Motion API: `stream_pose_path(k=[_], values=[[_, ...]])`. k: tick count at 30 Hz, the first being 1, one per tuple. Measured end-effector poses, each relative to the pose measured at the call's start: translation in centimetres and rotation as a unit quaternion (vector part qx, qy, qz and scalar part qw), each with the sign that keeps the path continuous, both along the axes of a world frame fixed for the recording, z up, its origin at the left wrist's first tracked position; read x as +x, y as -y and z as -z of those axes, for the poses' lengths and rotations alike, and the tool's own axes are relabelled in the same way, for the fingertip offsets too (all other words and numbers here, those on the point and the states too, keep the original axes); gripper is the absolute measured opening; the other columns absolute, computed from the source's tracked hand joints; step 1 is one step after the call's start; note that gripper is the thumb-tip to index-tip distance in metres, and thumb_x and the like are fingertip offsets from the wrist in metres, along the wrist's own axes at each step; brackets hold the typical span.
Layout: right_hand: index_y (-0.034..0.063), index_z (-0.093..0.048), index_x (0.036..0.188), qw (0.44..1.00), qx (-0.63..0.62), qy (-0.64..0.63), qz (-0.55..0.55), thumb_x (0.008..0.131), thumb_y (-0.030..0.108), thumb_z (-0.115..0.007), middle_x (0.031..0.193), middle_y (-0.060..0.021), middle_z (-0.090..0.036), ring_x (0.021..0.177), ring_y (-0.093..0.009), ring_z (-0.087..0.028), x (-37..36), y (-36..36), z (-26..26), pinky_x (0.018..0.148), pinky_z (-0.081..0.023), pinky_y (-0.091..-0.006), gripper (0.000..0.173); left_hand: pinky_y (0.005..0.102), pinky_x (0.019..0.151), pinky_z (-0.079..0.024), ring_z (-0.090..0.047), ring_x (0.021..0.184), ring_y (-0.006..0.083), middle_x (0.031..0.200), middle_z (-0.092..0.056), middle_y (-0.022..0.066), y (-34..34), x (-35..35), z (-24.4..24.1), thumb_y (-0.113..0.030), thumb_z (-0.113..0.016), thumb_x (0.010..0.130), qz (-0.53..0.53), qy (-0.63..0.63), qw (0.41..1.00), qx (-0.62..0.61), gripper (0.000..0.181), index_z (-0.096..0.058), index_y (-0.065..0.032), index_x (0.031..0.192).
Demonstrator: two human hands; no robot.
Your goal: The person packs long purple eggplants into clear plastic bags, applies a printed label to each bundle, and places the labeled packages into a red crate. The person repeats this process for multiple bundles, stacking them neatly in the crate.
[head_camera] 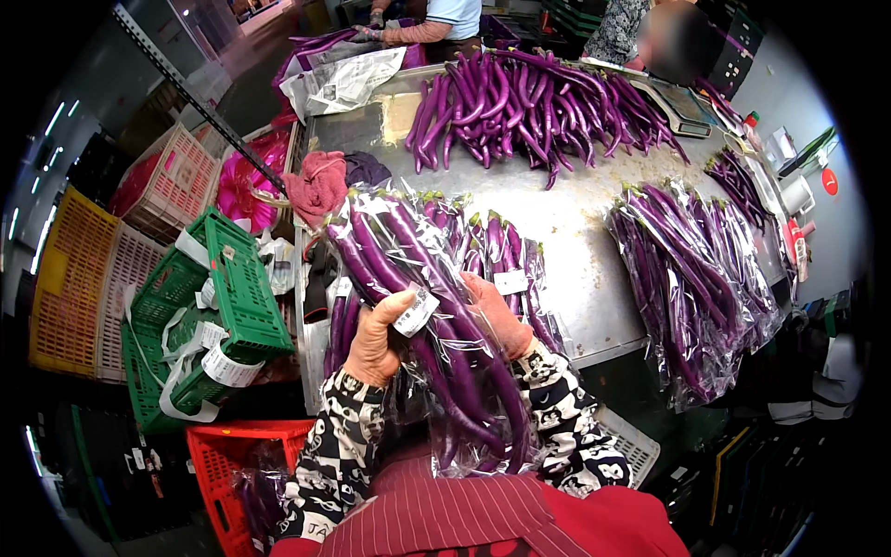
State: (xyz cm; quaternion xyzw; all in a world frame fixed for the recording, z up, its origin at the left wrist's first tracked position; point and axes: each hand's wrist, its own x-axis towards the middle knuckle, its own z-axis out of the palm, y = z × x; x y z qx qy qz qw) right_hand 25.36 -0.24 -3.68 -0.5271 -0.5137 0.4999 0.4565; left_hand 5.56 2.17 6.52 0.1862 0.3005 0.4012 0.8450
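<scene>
Between my two hands is a clear plastic bag of long purple eggplants (445,348), tilted with its stem ends away from me. My left hand (376,341) grips its left side, the thumb on a white printed label (416,312). On the right side my right hand (495,313) holds the bag, its fingers partly hidden behind it. Just beyond, more bagged eggplants (511,244) lie on the metal table (585,278), one bearing a white label (510,281). Another group of bagged eggplants (689,285) rests at the table's right front edge.
Loose eggplants (515,104) are heaped at the table's far side, near a scale (672,108). A red cloth (315,186) lies at the left edge. Green crates (243,292) with label strips (182,365) and a red crate (243,435) stand left. Two people (452,24) are beyond the table.
</scene>
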Motion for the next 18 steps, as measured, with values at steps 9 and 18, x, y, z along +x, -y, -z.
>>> stream_pose_path(k=[9, 18], values=[[-0.0014, -0.056, 0.126, 0.987, -0.072, -0.134, -0.055, 0.091, 0.015, -0.064, 0.114, -0.0052, -0.065, 0.096, -0.011, -0.060, 0.6, -0.2, -5.3, 0.085, -0.049, -0.0257, 0.040, 0.0329, 0.085, -0.057, -0.069, 0.091, 0.0182, 0.098, -0.071, 0.0059, 0.7, -1.6, 5.5, -0.014, -0.075, 0.083, -0.030, 0.122, 0.990, -0.062, 0.022, -0.068, -0.0067, 0.102], [-0.0074, -0.057, 0.116, 0.876, -0.043, 0.427, 0.218, 0.087, 0.045, -0.067, 0.100, -0.0182, -0.065, 0.089, -0.025, -0.062, 10.0, 3.5, -1.6, 0.079, -0.049, -0.0376, 0.061, 0.0298, 0.087, -0.051, -0.067, 0.092, 0.0157, 0.100, -0.072, 0.0095, 4.3, -1.9, 2.1, -0.013, -0.069, 0.081, -0.031, -0.027, 0.997, 0.067, 0.027, -0.070, 0.0004, 0.104]])
